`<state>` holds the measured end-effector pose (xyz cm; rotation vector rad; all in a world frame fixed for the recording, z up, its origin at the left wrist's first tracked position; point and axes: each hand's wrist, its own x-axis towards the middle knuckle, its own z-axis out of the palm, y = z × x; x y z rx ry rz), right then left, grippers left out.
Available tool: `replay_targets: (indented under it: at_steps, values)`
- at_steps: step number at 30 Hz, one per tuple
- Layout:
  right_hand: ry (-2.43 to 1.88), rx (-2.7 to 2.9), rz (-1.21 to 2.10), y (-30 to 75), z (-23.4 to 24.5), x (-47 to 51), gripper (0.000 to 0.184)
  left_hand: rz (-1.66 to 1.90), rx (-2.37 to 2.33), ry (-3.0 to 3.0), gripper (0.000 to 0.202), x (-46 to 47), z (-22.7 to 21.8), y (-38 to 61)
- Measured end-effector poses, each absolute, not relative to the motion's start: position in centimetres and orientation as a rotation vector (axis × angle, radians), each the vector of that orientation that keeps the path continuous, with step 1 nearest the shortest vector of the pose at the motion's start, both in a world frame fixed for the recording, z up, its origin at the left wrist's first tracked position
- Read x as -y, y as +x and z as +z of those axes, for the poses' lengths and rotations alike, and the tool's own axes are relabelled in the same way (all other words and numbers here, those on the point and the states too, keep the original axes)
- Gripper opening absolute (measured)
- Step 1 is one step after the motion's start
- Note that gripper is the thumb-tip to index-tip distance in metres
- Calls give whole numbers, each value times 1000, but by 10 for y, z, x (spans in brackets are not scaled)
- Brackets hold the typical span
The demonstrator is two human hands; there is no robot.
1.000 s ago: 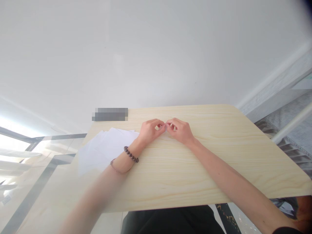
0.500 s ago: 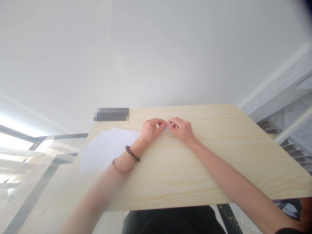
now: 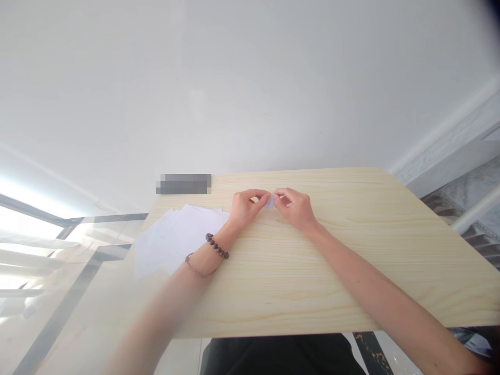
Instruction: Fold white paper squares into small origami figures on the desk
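Between my fingertips is a small piece of white paper [image 3: 269,202], mostly covered by the fingers. My left hand [image 3: 248,207] pinches its left side between thumb and fingers. On the right side, my right hand [image 3: 296,207] grips it the same way, thumb below and fingers curled over. Both hands are above the far half of the wooden table [image 3: 312,286]. Left of my left wrist lie several loose white sheets of paper [image 3: 175,237], overlapping and partly behind my forearm.
A blurred-out dark grey block [image 3: 183,184] sits at the table's back left corner. Behind the table rises a white wall [image 3: 250,94]. At the right, a pale railing [image 3: 476,205] runs beside steps.
The fingertips have parted slightly, so more of the small paper shows between them. The whole view has shifted a little. The sheets on the left lie as before.
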<state>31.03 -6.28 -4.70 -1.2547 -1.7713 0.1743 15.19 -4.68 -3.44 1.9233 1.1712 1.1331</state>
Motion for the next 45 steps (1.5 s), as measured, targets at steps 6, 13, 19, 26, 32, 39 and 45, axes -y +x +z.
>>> replay_targets:
  at_steps: [6,13,19,26,32,39,45]
  values:
    - [-1243,1716,347,310,-49,64,19,1149,-1174,1899,22,48,-32,153]
    - [-1295,1554,480,317,-50,63,22,1169,-1118,1733,28,43,-36,149]
    - [-1232,1511,568,320,-49,63,26,1138,-949,1648,28,38,-40,149]
    - [-1240,1588,487,321,-52,61,26,1049,-947,1805,26,42,-39,150]
    - [-1213,1712,325,322,-51,61,21,1025,-941,1790,25,40,-42,150]
    - [-1185,1572,508,320,-53,61,25,1142,-933,1525,26,34,-43,147]
    - [-1112,1376,719,323,-56,53,29,1294,-893,1360,27,30,-41,145]
